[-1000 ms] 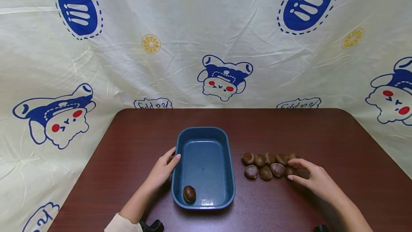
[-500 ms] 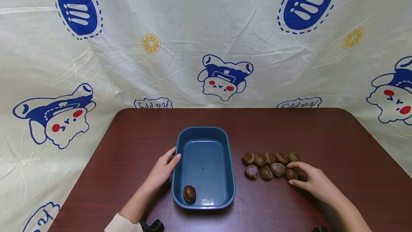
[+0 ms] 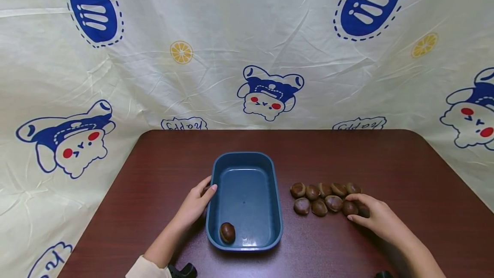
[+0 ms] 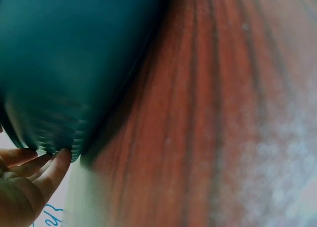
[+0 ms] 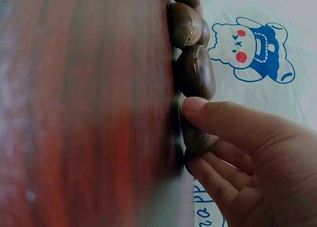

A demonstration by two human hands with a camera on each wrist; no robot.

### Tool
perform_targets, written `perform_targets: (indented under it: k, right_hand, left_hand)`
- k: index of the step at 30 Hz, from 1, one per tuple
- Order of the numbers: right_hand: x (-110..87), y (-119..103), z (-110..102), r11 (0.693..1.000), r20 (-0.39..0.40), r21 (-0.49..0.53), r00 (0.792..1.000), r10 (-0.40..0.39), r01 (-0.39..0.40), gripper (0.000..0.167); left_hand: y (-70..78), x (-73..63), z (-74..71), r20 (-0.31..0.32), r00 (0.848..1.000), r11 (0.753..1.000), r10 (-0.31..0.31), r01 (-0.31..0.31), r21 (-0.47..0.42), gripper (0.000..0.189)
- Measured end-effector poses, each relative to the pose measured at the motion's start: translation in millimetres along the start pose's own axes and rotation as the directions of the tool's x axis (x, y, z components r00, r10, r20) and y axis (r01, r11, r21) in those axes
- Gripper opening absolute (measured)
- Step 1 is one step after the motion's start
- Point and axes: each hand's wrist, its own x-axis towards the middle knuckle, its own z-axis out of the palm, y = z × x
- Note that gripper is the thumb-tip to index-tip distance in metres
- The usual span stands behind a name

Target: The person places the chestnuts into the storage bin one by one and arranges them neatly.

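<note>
A blue rectangular tray [image 3: 244, 203] stands on the table with one brown chestnut [image 3: 227, 232] lying in its near left corner. My left hand [image 3: 193, 205] rests against the tray's left side, thumb at the rim; in the left wrist view its fingertips [image 4: 62, 155] touch the outer wall. To the right of the tray, several chestnuts [image 3: 333, 203] lie in two rows. My right hand [image 3: 380, 218] pinches the chestnut [image 3: 349, 208] at the right end of the near row between thumb and fingers; the right wrist view shows this chestnut [image 5: 198, 137] partly hidden by the thumb.
The dark brown wooden table [image 3: 162, 170] reaches back to a white printed cloth [image 3: 216, 89] hanging behind it. Black wrist-camera parts [image 3: 184, 270] show at the lower edge of the head view.
My right hand has come slightly nearer from the far row to the near row's end chestnut, uncovering the far row's end one. The left hand and tray have stayed still.
</note>
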Motion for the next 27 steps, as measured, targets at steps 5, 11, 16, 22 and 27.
perform_targets:
  k: [5,11,16,22,27]
  right_hand:
    - [0.0,-1,-1,0.999,-0.041,-0.032,0.999,-0.034,0.032,0.041]
    - [1.3,-6,-5,0.997,-0.086,-0.06,0.995,-0.059,0.054,0.04]
    - [4.3,-9,-9,0.996,-0.116,-0.059,0.99,-0.08,0.074,0.041]
    - [7.8,-13,-11,0.987,-0.185,-0.052,0.97,-0.156,0.149,0.045]
    - [11.9,-19,-14,0.986,-0.196,-0.046,0.967,-0.164,0.158,0.046]
  left_hand:
    - [0.0,-0.1,-0.2,0.003,1.0,1.0,-0.003,0.003,0.009,0.048]
    - [0.0,-0.2,-0.3,-0.004,1.0,1.0,-0.001,0.001,0.011,0.047]
    - [-1.6,0.8,-0.5,-0.007,1.0,1.0,0.002,-0.002,0.005,0.046]
    - [-1.9,1.4,-1.2,0.0,1.0,1.0,0.0,0.0,0.01,0.047]
    - [-1.8,1.9,-1.2,0.001,1.0,1.0,0.001,-0.001,0.008,0.047]
